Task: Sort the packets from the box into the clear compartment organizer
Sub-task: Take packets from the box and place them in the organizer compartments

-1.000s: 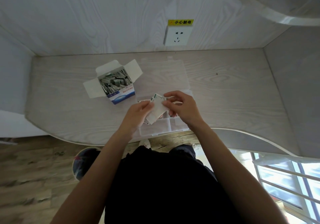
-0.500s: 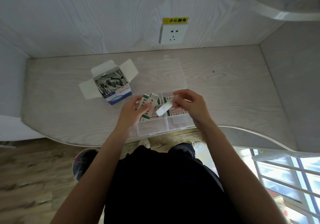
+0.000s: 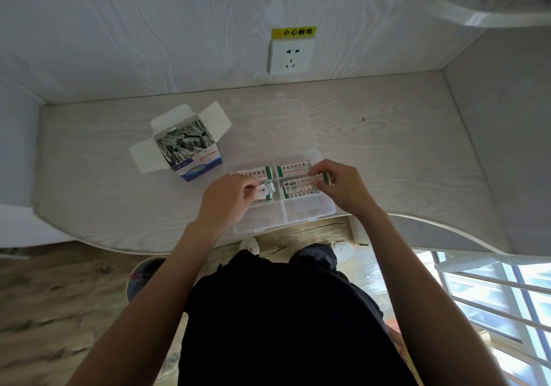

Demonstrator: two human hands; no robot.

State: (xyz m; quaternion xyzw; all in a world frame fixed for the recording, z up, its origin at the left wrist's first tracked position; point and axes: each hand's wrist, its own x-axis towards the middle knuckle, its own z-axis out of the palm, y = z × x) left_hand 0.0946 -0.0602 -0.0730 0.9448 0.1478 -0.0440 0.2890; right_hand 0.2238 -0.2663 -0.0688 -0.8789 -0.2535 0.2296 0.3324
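While the left hand [image 3: 229, 198] pinches a few packets [image 3: 266, 191] over the clear organizer [image 3: 304, 218] and the right hand [image 3: 340, 186] pinches one packet [image 3: 301, 181] into a middle compartment, release appears next, with the box [image 3: 190, 150] beside on the pale wood-grain desk [image 3: 402, 153] below a wall socket [image 3: 290, 56].

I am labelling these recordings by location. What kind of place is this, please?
Probably a room in a home or dormitory: a built-in wood-grain desk in a corner, a wall socket with a yellow warning label, and a barred window beside it.
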